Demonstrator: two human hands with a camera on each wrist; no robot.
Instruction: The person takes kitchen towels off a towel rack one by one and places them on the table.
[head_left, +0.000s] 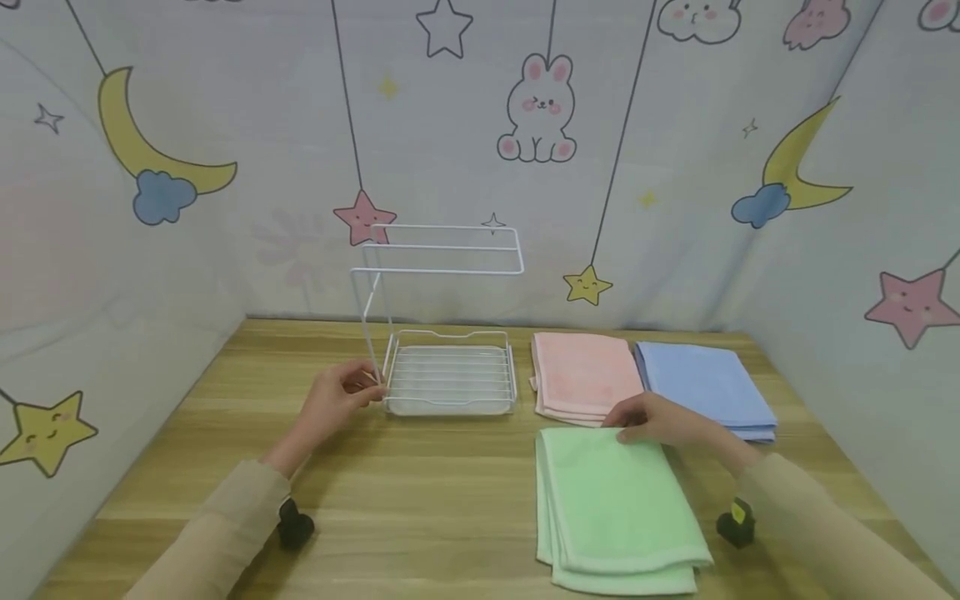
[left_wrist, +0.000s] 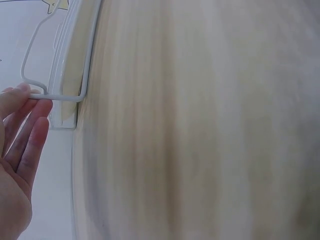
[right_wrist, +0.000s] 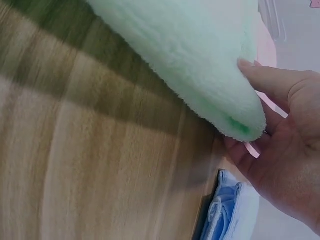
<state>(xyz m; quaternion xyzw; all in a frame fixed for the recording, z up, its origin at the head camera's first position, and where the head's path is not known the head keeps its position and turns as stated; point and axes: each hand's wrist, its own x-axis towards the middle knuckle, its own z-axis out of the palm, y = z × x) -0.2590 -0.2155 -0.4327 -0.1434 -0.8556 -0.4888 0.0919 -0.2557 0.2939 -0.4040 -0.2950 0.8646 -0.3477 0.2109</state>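
A white wire rack with a shallow tray base stands toward the back of the table. My left hand pinches its upright wire near the base's left front corner; in the left wrist view the thumb and fingers close on the white wire. My right hand pinches the far edge of a folded green towel, thumb on top and fingers beneath. In the right wrist view, the towel's folded edge is raised above the table between thumb and fingers.
A folded pink towel lies to the right of the rack, just behind the green one. Beside it is a folded blue towel. Printed fabric walls enclose the wooden table at the back and sides.
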